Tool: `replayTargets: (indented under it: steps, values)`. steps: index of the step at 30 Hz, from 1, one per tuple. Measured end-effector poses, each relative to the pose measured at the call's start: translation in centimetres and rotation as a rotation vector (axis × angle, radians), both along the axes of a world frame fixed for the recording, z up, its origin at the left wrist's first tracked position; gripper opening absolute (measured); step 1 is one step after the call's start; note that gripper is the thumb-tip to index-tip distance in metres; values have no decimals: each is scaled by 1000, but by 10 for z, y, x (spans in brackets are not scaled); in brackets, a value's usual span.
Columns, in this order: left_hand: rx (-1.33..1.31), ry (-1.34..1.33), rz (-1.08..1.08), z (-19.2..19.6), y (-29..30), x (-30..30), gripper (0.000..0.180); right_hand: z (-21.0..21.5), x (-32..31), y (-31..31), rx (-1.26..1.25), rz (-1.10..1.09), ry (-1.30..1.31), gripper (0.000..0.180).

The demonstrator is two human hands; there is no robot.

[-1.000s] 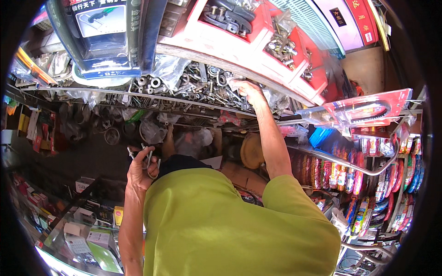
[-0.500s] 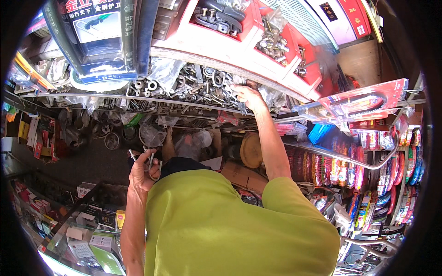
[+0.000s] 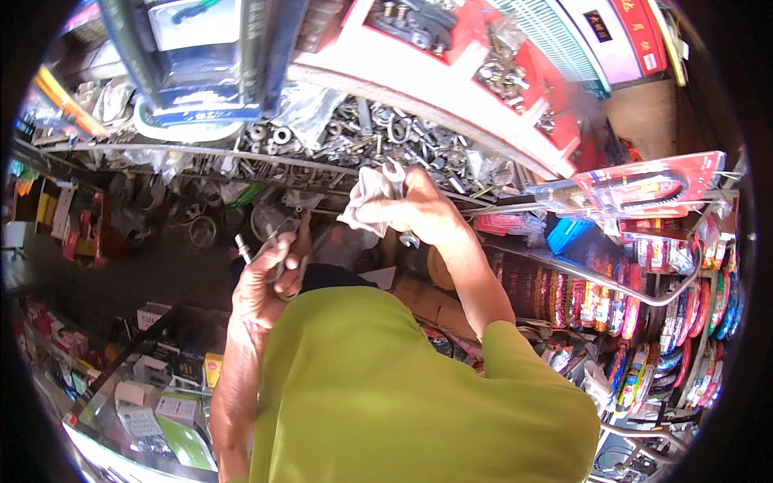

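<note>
My right hand (image 3: 420, 211) is closed on a wrench (image 3: 394, 179) with a forked metal end, together with a crumpled whitish rag (image 3: 369, 198). It is held in front of the tray edge, nearer to me than the heap of loose hardware (image 3: 403, 137) of nuts, bolts and metal fittings. My left hand (image 3: 262, 282), lower and to the left, is closed round slim silvery metal pieces. One rod-like piece (image 3: 243, 248) sticks up past the thumb, and their exact kind is hard to tell.
Red bins (image 3: 451, 76) of fittings stand behind the heap. A blue-black blister pack (image 3: 201, 64) rises at the far left. A red-carded package (image 3: 636, 189) and a bent metal tube (image 3: 644, 298) jut out at right, by wrapped coils (image 3: 592, 294). Boxes lie in a glass case (image 3: 121, 435).
My right hand has come back from the hardware heap toward me and left, now gripping the wrench and rag. My left hand has shifted slightly right, still holding the metal pieces.
</note>
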State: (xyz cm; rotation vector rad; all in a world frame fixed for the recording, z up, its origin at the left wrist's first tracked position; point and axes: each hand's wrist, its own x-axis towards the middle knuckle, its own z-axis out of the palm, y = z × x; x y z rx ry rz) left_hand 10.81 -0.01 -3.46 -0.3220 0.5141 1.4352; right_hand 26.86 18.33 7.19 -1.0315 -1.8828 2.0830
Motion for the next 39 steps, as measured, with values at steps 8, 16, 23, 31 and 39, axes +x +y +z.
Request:
replayTargets:
  steps: [8,16,23,31,39]
  values:
    - [87,369,-40,77,1,2,39,16,-29,-41,-17,116,-16,27]
    - [35,485,90,80,0,-3,35,23,-27,-39,-41,17,-46,20]
    - [5,484,117,81,1,1,35,23,-27,-42,31,66,32,22]
    - [-37,416,88,72,3,0,35,7,-15,-28,68,-12,-112,18]
    - [-83,355,-5,54,2,1,33,-84,85,103,433,-608,-508,29]
